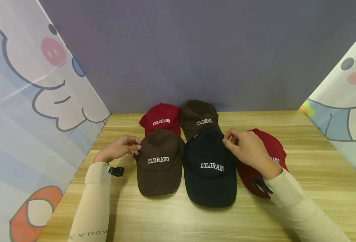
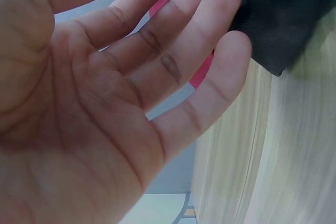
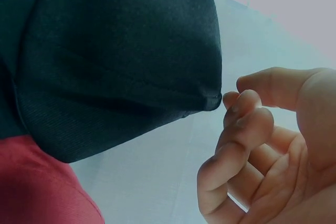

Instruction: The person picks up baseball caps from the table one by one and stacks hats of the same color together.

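A brown baseball cap [image 1: 159, 179] lettered COLORADO lies on the table, brim toward me. My left hand [image 1: 120, 148] pinches its left edge between thumb and fingers; in the left wrist view the dark cap fabric [image 2: 283, 19] covers some fingertips. Beside it is a black baseball cap [image 1: 209, 188] with the same lettering. At that cap's upper right edge is my right hand [image 1: 250, 148], fingers loosely bent. The right wrist view shows the fingertips close against the black cap's edge [image 3: 121, 51], with the thumb apart and no fabric between them.
Behind stand a red cap [image 1: 163, 116] and another brown cap [image 1: 200, 116]. A further red cap [image 1: 270, 144] lies at the right, partly under my right hand and forearm. The wooden table [image 1: 147, 218] meets a grey backdrop [image 1: 196, 57], with printed cartoon sheets [image 1: 14, 134] at the sides.
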Tool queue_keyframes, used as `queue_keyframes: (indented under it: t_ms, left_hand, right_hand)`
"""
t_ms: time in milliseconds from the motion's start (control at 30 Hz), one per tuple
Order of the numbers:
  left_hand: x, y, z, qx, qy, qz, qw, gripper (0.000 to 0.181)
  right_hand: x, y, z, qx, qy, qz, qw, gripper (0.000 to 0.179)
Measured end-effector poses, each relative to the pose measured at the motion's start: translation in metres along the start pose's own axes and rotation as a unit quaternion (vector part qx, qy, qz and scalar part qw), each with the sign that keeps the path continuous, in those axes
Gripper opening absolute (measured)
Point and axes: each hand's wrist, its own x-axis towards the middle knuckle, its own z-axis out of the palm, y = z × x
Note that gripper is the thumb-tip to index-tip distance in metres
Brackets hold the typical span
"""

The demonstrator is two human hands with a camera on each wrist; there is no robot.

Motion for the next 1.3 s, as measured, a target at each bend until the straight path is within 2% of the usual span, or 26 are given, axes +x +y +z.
queue_keyframes:
  t_ms: [167,433,633,800,967,1133,1300]
  left_hand:
    - [0.000,0.001,-0.001,0.008,0.011,0.003,0.9999,0.014]
    - [0.001,-0.002,0.005,0.014,0.033,0.016,0.9992,0.014]
    - [0.000,-0.004,0.006,0.018,0.037,0.016,0.9990,0.014]
    - [-0.002,-0.002,0.003,0.020,0.039,0.018,0.9989,0.015]
    - [-0.003,-0.001,0.000,0.025,0.039,0.012,0.9989,0.015]
    - [-0.003,0.000,0.000,0.025,0.037,0.010,0.9989,0.014]
    - [-0.003,0.002,0.000,0.020,0.035,0.007,0.9991,0.014]
  right_hand:
    - [0.000,0.002,-0.004,0.006,0.002,0.003,1.0000,0.004]
    - [0.003,0.006,-0.012,0.045,0.026,0.002,0.9986,0.008]
    - [0.015,0.000,-0.020,0.030,0.005,-0.001,0.9996,0.009]
    - [0.037,-0.012,-0.035,0.009,-0.010,-0.013,0.9998,0.012]
    - [0.069,-0.015,-0.042,-0.010,-0.026,-0.022,0.9994,0.015]
    - [0.102,-0.009,-0.039,-0.028,-0.062,-0.007,0.9977,0.017]
    - [0.125,-0.003,-0.024,-0.031,-0.105,0.001,0.9940,0.020]
